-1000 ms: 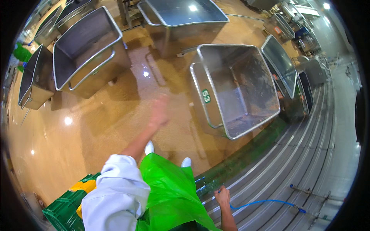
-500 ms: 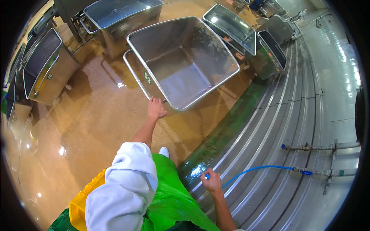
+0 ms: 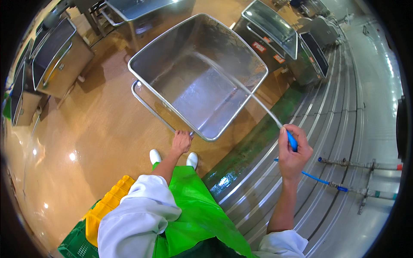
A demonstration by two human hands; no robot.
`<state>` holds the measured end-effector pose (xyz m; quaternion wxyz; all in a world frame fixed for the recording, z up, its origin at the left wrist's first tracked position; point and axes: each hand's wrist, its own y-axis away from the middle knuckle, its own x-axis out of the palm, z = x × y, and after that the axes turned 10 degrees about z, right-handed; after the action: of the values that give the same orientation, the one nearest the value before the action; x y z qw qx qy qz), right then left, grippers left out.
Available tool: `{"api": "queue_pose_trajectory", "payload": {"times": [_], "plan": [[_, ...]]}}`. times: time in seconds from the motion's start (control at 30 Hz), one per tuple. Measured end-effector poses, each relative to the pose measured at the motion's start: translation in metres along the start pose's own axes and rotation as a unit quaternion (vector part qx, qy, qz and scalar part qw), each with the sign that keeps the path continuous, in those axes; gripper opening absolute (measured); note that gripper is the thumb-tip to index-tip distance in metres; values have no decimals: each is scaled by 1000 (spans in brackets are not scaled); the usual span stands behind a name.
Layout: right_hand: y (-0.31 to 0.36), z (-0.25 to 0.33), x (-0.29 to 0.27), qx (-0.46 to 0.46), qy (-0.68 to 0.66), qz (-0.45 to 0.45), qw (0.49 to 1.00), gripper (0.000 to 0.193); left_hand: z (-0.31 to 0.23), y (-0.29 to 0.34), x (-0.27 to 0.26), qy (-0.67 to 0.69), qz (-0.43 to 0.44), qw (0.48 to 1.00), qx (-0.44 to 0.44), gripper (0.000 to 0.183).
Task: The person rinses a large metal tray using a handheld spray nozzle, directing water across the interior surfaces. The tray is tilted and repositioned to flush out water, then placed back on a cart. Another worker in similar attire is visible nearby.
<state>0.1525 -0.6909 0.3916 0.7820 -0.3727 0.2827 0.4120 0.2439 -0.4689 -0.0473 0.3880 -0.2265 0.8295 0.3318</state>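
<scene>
My left hand (image 3: 182,142) is closed round the near end of the handle (image 3: 151,111) of a deep steel tub cart (image 3: 165,71). The tub tilts toward me, so its bare inner walls and floor show. To its right, my raised right hand (image 3: 295,150) grips the end of a blue hose (image 3: 292,141). A white stream of water (image 3: 262,105) runs from the hose over the near right rim into the tub. Behind that hand the hose leads to a pipe valve (image 3: 342,188) on the right.
Steel tub carts (image 3: 64,60) stand at the left, and another (image 3: 144,10) is at the back. More carts (image 3: 271,30) line the back right. Ribbed steel panels (image 3: 331,124) run down the right. Yellow (image 3: 109,202) and green crates (image 3: 77,241) sit by my left arm. The tan floor (image 3: 99,142) looks wet.
The tub cart has come nearer, with my left hand still on its handle. My right hand has risen forward with the hose, and water now streams into the tub.
</scene>
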Motion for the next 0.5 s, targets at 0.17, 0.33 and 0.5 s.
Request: {"api": "queue_pose_trajectory", "payload": {"times": [0.17, 0.33, 0.5], "plan": [[-26, 22, 17, -39, 41, 30, 998, 8, 19, 77, 27, 49, -5, 998, 25, 35], [-48, 30, 35, -57, 55, 120, 990, 9, 47, 147, 35, 35, 4, 999, 16, 36], [-69, 28, 65, -76, 68, 200, 974, 11, 88, 207, 34, 41, 65, 997, -7, 37]]}}
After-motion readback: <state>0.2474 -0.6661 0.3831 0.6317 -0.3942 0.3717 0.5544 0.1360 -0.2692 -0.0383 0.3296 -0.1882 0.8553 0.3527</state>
